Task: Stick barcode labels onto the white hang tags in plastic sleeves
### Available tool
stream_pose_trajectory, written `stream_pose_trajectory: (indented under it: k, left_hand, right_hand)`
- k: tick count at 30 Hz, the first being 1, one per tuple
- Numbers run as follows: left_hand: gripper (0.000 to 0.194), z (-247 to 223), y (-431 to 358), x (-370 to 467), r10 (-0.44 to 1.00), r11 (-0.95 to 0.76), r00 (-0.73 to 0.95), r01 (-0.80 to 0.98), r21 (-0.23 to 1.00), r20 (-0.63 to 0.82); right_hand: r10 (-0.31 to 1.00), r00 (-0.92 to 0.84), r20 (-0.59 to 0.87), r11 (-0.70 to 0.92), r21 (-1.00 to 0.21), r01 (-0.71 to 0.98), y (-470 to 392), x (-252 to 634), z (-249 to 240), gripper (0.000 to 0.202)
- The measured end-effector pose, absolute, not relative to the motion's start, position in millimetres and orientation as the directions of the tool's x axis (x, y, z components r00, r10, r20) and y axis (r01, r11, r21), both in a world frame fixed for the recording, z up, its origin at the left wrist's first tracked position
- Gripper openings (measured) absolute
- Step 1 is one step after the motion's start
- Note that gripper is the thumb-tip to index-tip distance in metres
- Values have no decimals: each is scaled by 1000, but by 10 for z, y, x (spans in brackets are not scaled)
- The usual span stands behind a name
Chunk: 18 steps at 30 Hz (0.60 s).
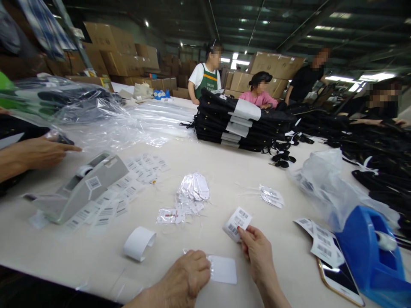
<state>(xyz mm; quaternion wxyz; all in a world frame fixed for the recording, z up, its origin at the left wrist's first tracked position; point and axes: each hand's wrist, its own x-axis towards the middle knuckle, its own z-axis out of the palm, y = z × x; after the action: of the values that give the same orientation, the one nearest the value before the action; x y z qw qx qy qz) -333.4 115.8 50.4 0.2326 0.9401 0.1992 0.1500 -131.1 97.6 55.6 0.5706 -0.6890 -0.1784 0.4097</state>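
Note:
My right hand (257, 252) pinches a white barcode label (238, 223) between thumb and fingers, held above the table. Lower down, my left hand (189, 273) rests with curled fingers at the left end of a blank white card (224, 270) that lies on the table. A curled strip of white paper (138, 243) stands to the left of that hand. Beyond both hands lies a pile of plastic-wrapped tags (193, 190), with one wrapped tag (170, 215) at its near left. Several more wrapped tags (271, 196) lie to the right.
A grey tape dispenser (96, 184) stands left among barcode labels (107, 209). At right are a blue dispenser (369, 252), a phone (343, 278) and plastic bags (334, 184). Stacked black garments (231, 119) lie behind. Another person's hand (41, 153) reaches in at left; several people work beyond.

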Motion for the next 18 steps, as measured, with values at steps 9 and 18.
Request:
stream_pose_trajectory:
  k: [9, 18]
  left_hand:
    - [33, 1101, 1274, -2911, 795, 215, 539, 178, 960, -278]
    - [25, 1112, 1002, -2726, 641, 607, 656, -115, 786, -398]
  right_hand:
    - [803, 515, -300, -165, -942, -291, 554, -1647, 868, 45]
    - [677, 502, 539, 31, -702, 712, 269, -1568, 886, 29]
